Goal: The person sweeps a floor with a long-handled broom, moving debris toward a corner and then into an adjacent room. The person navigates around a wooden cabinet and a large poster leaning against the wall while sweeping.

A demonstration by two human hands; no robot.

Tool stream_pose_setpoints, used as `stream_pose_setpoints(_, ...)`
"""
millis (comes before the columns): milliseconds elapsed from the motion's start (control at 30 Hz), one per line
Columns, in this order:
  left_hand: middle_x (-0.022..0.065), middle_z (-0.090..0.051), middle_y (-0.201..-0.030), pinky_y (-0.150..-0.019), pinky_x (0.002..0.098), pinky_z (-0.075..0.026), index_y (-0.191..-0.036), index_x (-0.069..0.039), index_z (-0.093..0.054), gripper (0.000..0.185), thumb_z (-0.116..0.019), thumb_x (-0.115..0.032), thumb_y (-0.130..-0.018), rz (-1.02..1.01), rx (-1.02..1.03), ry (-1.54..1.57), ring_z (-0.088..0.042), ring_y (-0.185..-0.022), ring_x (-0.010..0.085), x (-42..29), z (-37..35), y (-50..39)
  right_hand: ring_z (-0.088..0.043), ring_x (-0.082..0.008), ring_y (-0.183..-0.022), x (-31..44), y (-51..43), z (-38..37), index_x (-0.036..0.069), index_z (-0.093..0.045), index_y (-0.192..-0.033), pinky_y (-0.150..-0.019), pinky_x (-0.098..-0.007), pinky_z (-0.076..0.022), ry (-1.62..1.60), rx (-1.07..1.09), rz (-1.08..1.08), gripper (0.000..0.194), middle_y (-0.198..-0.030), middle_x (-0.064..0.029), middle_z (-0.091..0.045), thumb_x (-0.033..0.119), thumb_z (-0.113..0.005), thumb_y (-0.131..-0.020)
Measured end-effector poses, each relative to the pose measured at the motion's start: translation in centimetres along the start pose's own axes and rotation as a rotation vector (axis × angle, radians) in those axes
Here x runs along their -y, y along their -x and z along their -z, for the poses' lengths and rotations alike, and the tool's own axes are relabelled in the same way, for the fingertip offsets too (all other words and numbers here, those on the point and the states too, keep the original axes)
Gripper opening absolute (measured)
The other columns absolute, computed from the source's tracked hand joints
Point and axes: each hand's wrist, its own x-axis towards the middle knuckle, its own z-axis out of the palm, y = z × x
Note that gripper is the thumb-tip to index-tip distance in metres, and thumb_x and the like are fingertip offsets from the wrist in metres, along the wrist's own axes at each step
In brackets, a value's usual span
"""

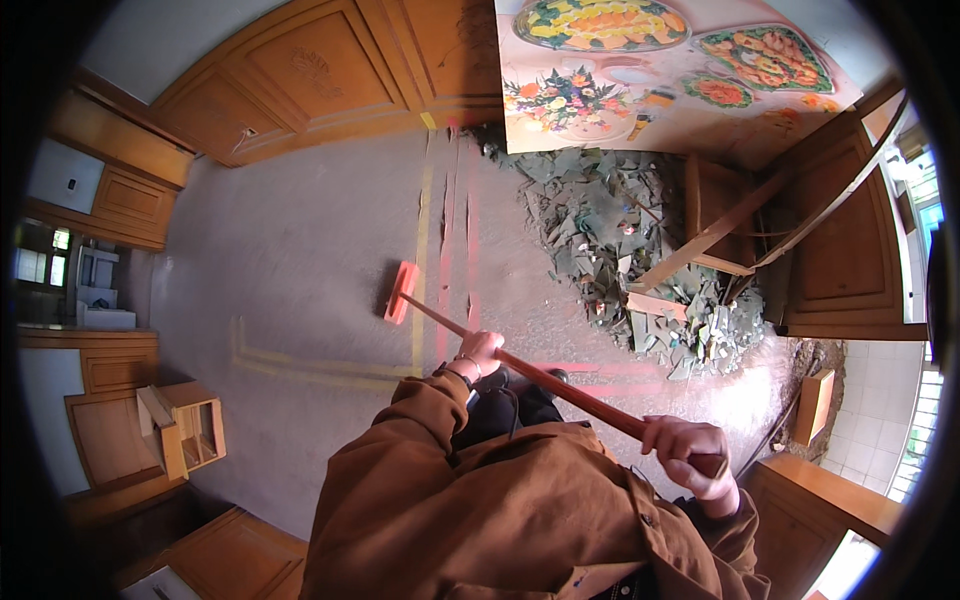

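Observation:
A long wooden handle [570, 391] runs slantwise across my front to a broom or brush with a red-orange head [401, 292], which is at the grey floor beside a yellow tape line. My left hand [481, 354] is closed around the middle of the handle. Near its upper end, at the right, my right hand [690, 454] grips it too. Ahead and to the right lies a large heap of broken glass shards [600, 225]. Whether the bristles touch the floor cannot be told.
A board with food pictures [637, 120] stands behind the shards. A broken wooden frame [697, 247] leans over them. Wooden cabinets line the walls. A small wooden cabinet [180, 431] stands at the left, a wooden drawer or box [814, 407] at the right. Yellow and red tape marks the floor.

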Motion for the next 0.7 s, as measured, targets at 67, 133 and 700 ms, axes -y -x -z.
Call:
stream_pose_setpoints(67, 0.0160, -0.057, -0.061, -0.057, 0.0469, -0.045, -0.058, -0.007, -0.054, 0.016, -0.060, -0.019, -0.067, -0.002, -0.028, 0.047, -0.059, -0.064, 0.0378, -0.1, -1.3, 0.3, -0.057, -0.0281, -0.069, 0.3, -0.2, 0.2, 0.004, -0.044, -0.054, -0.094, -0.0463, -0.0380, -0.006, -0.072, -0.002, 0.019, -0.058, -0.0068, -0.049, 0.008, -0.055, -0.070)
stream_pose_setpoints(133, 0.0166, -0.061, -0.065, -0.060, 0.0479, -0.047, -0.062, -0.008, -0.060, 0.021, -0.062, -0.027, -0.070, -0.005, 0.043, 0.048, -0.062, -0.068, 0.0376, -2.2, -2.9, -0.6, -0.056, -0.0266, -0.066, 1.3, 0.9, 0.7, 0.003, -0.044, -0.053, -0.093, -0.0463, -0.0394, -0.047, -0.208, 0.002, 0.020, -0.057, -0.0071, -0.049, 0.008, -0.055, -0.069)
stream_pose_setpoints(700, 0.0192, -0.057, -0.063, -0.060, 0.0475, -0.046, -0.061, -0.003, -0.055, 0.013, -0.060, -0.014, -0.066, -0.359, -0.050, 0.390, -0.058, -0.064, 0.0392, -22.0, -3.1, -11.7, -0.050, -0.0214, -0.069, 10.7, 12.1, 7.8, 0.007, -0.044, -0.075, -0.071, -0.0419, -0.0447, 0.187, -0.700, 0.267, 0.011, -0.074, -0.0088, -0.049, 0.014, -0.052, -0.079)
